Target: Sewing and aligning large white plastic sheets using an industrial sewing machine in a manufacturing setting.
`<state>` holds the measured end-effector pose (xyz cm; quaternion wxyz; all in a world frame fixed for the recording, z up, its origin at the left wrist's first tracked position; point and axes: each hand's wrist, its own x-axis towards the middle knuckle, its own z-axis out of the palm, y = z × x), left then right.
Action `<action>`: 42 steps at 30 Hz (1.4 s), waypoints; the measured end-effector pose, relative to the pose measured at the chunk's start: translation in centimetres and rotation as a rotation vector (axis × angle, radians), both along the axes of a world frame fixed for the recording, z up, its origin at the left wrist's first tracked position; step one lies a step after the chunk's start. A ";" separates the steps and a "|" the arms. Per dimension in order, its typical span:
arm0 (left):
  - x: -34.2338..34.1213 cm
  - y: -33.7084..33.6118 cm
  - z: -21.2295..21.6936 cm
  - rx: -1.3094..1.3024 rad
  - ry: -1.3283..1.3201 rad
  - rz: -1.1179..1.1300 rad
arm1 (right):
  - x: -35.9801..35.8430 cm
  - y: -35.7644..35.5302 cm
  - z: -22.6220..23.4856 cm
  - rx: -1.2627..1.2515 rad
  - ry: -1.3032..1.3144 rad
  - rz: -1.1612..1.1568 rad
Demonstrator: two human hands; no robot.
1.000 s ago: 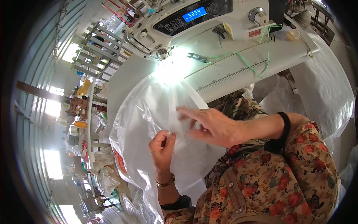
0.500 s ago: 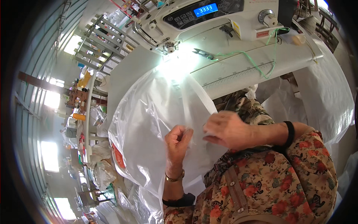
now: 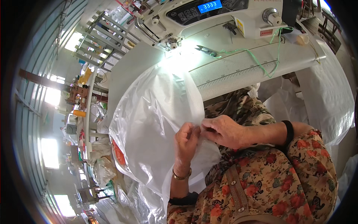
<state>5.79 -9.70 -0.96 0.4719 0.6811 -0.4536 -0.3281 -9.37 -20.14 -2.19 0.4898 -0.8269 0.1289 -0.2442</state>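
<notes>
Hands: left hand [image 3: 186,140] and right hand [image 3: 223,131] have closed together since a second ago, fingertips now touching | Grip: both pinched shut on clear plastic bag [image 3: 156,119], frame centre | Meaning: edge apparently gathered | Above: sewing machine [image 3: 223,15].

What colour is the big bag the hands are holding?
The plastic bag is clear and whitish, see-through. The head view shows it.

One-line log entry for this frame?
left hand: pinching plastic bag | right hand: pinching same edge | bag: hanging off sewing table
</notes>
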 end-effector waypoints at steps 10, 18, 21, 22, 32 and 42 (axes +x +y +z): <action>0.2 0.1 0.5 0.028 0.183 0.063 | 1.1 0.6 -0.6 -0.387 -0.139 0.105; 3.7 1.7 0.3 -0.008 -0.072 0.051 | 1.9 -2.5 -2.3 0.072 0.010 -0.138; 4.2 1.7 4.8 0.002 -0.278 0.067 | 4.7 -3.6 -4.7 0.227 0.149 -0.207; 4.3 1.3 6.5 -0.043 -0.373 0.070 | 6.4 -3.9 -5.6 0.165 0.210 -0.089; 2.3 -1.2 11.3 0.060 -1.003 -0.366 | 17.5 2.2 -2.5 -0.091 -0.041 0.506; 0.4 1.0 -0.6 0.212 -1.184 -0.401 | 2.1 -3.4 -13.2 0.298 0.254 0.217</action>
